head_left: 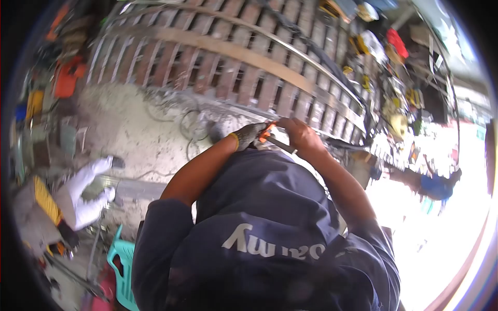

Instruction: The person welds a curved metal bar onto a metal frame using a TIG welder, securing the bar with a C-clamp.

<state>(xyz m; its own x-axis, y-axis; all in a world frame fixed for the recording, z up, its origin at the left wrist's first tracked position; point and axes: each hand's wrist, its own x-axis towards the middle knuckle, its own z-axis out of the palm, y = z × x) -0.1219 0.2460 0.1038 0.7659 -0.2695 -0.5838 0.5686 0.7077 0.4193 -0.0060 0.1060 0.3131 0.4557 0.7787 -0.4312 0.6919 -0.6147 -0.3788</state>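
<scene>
In the head view my left hand (pixel 248 137), in a grey knit glove with a yellow cuff, is closed around a small orange object (pixel 266 132) in front of my waist. My bare right hand (pixel 302 137) is beside it, its fingers curled in toward the orange object. A grey flat strip (pixel 281 144) runs from the orange piece to below the right palm. What the right fingers grip is hidden by the hand. Just beyond both hands lies the near edge of a slatted metal frame (pixel 249 78).
A long flat bar (pixel 228 49) lies across the slats. Cables lie on the concrete floor (pixel 124 119) to the left. A person in white trousers (pixel 85 192) is at lower left, near a green plastic chair (pixel 123 267). Another person in blue (pixel 436 186) is far right.
</scene>
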